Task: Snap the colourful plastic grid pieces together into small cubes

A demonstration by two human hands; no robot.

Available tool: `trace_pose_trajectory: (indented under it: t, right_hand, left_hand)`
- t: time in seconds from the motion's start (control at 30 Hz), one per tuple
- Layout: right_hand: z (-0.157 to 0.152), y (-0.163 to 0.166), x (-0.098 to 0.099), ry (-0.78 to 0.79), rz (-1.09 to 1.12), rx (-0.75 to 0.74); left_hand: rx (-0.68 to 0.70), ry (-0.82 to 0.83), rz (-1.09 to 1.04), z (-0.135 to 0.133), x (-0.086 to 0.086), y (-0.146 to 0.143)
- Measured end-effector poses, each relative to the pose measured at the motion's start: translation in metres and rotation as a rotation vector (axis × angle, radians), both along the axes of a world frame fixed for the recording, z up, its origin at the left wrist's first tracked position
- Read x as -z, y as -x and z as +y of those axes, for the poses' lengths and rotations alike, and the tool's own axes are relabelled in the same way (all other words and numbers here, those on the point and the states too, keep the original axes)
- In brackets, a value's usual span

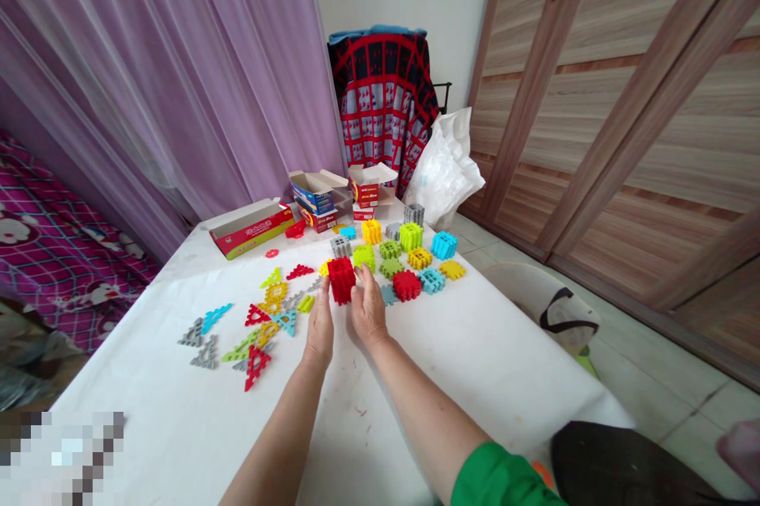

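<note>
A red block [341, 280] made of interlocking toothed plastic pieces is between my two hands, near the middle of the table. My left hand [321, 332] presses its left side with the fingers close together. Against the right side is my right hand [369, 308], fingers bent around it. To the right and behind lie stacked toothed squares: a lime block [364, 256], a red one [407, 285], a blue one [431, 279] and a yellow one [419, 257]. Loose triangular pieces, such as a red triangle [257, 367] and a grey triangle [205, 353], are scattered to the left.
The pieces lie on a white-covered table [160, 387]. Along its back stand a long red-and-green open box [252, 230], a blue box [313, 193] and a red box [364, 188]. Behind the far corner is a white plastic bag [448, 165]. A bin [534, 300] stands on the right.
</note>
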State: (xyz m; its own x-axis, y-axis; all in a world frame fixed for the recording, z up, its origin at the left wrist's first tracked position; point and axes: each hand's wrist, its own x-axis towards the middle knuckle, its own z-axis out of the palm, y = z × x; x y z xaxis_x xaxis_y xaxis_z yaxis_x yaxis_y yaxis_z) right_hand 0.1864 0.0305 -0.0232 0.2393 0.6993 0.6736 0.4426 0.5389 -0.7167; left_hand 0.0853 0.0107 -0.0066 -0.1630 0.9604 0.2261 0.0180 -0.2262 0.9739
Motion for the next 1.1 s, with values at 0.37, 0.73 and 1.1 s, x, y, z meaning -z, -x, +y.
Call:
trace_pose_trajectory:
  t: [0.37, 0.73, 1.1]
  right_hand:
    - [-0.001, 0.0, 0.0, 0.037, -0.01, -0.007]
    - [-0.007, 0.002, 0.01, 0.077, 0.084, 0.013]
    - [-0.004, 0.002, 0.028, 0.229, 0.251, -0.039]
  left_hand:
    - [0.008, 0.006, -0.033, -0.001, -0.002, -0.004]
    - [-0.101, 0.021, 0.218, -0.011, -0.005, 0.031]
    - [-0.343, -0.053, 0.681, -0.033, 0.005, 0.088]
